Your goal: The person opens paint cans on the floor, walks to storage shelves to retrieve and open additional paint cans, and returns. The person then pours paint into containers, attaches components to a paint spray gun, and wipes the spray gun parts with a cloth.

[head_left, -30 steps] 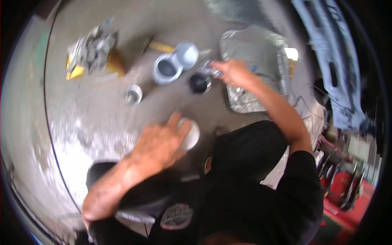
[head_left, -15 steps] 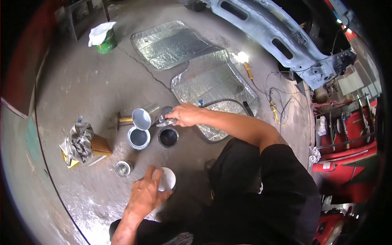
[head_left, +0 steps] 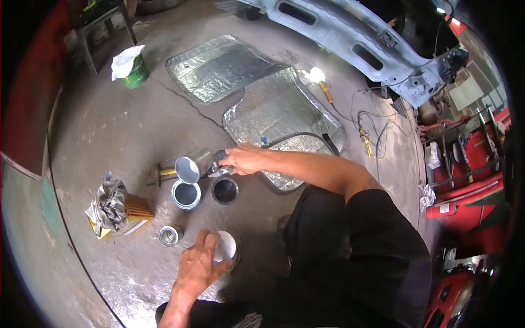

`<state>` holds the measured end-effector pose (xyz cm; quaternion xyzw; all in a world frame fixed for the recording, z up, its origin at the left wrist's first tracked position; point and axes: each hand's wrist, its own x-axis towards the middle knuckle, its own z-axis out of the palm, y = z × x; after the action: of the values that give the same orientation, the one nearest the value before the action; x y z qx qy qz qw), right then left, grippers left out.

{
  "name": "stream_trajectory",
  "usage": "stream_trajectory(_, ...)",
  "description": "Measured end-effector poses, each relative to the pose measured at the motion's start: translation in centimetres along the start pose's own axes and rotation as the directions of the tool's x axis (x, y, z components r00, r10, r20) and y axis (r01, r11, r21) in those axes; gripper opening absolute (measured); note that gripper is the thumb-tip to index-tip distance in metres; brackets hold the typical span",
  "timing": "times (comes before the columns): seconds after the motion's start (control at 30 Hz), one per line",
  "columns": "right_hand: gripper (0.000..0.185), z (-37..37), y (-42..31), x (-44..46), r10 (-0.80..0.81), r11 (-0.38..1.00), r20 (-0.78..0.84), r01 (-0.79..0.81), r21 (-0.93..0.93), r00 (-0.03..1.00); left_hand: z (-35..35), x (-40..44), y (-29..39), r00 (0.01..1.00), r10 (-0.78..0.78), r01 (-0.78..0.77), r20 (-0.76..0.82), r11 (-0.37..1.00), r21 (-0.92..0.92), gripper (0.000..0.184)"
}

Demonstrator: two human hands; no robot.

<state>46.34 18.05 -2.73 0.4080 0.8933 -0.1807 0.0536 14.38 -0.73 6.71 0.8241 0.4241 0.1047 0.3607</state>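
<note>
My left hand [head_left: 198,261] is wrapped round the side of a white cup [head_left: 225,246] low in the middle. My right hand [head_left: 243,159] grips a metal spray gun [head_left: 220,172], seen only in part behind the fingers. Left of it a silver can [head_left: 192,167] is tipped, its round pale end over an open can of grey liquid [head_left: 186,195]. Beside that stands an open can with dark contents [head_left: 225,191]. A small metal tin [head_left: 170,235] sits left of my left hand.
Crumpled cloth [head_left: 110,205] lies on a yellow box [head_left: 139,209]. A hammer [head_left: 167,172] is behind the cans. Silver foil sheets [head_left: 273,109], a green bucket [head_left: 136,76], a lit lamp [head_left: 316,75], cables [head_left: 361,117] and a blue-grey car panel [head_left: 344,38] are farther off.
The view has swung upward since the first frame, showing more floor ahead. The silver can now leans over the grey can. Since the middle frame, both hands have barely moved.
</note>
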Motion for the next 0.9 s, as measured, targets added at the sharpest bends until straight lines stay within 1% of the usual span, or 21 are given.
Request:
stream_trajectory(0.1, 0.045, 0.6, 0.5, 0.1, -0.004, 1.000, -0.027, 0.005, 0.029, 1.000, 0.1, 0.0, 0.1, 1.000, -0.002, 0.002, 0.000, 1.000, 0.001, 0.069)
stream_trajectory(0.2, 0.056, 1.5, 1.0, 0.2, -0.047, 0.999, -0.080, 0.047, -0.007, 0.996, 0.1, -0.1, -0.3, 0.999, 0.041, -0.041, -0.011, 0.999, 0.005, 0.067)
stream_trajectory(0.23, 0.053, 1.1, 0.7, 0.1, -0.051, 0.998, -0.090, 0.047, -0.046, 0.995, 0.1, -0.2, -0.4, 0.998, 0.055, -0.054, -0.009, 0.999, 0.002, 0.066)
stream_trajectory(0.27, 0.050, 1.1, 0.5, 0.0, -0.063, 0.996, -0.087, 0.057, -0.071, 0.994, 0.4, -0.1, -0.6, 0.998, 0.056, -0.056, -0.010, 0.998, 0.037, 0.066)
stream_trajectory(0.3, 0.048, 0.8, 0.1, -0.1, -0.050, 0.993, -0.083, 0.041, -0.113, 0.995, 0.7, -0.2, -0.8, 0.999, 0.032, -0.032, -0.003, 0.998, 0.063, 0.066)
stream_trajectory(0.33, 0.046, 0.7, 0.0, -0.1, -0.056, 0.989, -0.067, 0.046, -0.138, 0.996, 0.9, -0.3, -0.9, 0.999, 0.039, -0.039, -0.007, 0.997, 0.064, 0.065)
stream_trajectory(0.37, 0.047, 1.3, 0.8, 0.2, -0.110, 0.991, -0.099, 0.101, -0.092, 0.989, 1.0, -0.3, -1.0, 1.000, 0.022, -0.022, -0.011, 0.998, 0.060, 0.064)
stream_trajectory(0.4, 0.049, 0.5, 0.4, -0.1, -0.051, 0.996, -0.026, 0.049, -0.080, 0.998, 0.4, -0.2, -0.5, 0.997, -0.030, 0.029, 0.065, 0.999, 0.018, 0.061)
stream_trajectory(0.43, 0.039, -0.4, -0.8, 0.0, 0.028, 0.990, 0.033, -0.023, -0.138, 0.999, 1.2, -0.5, -0.9, 1.000, 0.014, -0.014, -0.004, 1.000, 0.012, 0.064)
stream_trajectory(0.47, 0.043, -0.1, -0.6, -0.2, -0.021, 0.988, -0.015, 0.019, -0.156, 1.000, 1.5, -1.1, -0.9, 1.000, -0.013, 0.013, 0.010, 1.000, -0.002, 0.063)
stream_trajectory(0.6, 0.042, -0.9, -1.6, 0.0, 0.027, 0.968, 0.040, -0.016, -0.250, 0.999, 0.9, -1.3, -0.4, 1.000, 0.001, 0.000, 0.026, 0.999, -0.033, 0.061)
stream_trajectory(0.63, 0.033, -0.9, -2.0, 0.0, -0.011, 0.951, 0.011, 0.014, -0.308, 1.000, 0.9, -1.3, -0.4, 1.000, 0.008, -0.007, 0.026, 0.999, -0.039, 0.060)
stream_trajectory(0.7, 0.028, -0.9, -2.9, 0.6, 0.010, 0.915, 0.042, 0.008, -0.403, 0.999, 1.0, -1.5, -0.6, 1.000, 0.007, -0.007, 0.013, 1.000, -0.020, 0.060)
stream_trajectory(0.9, 0.022, -0.5, -4.8, 2.3, 0.064, 0.806, 0.159, 0.043, -0.590, 0.985, 1.0, -2.0, -0.6, 1.000, 0.010, -0.010, -0.011, 1.000, -0.014, 0.058)
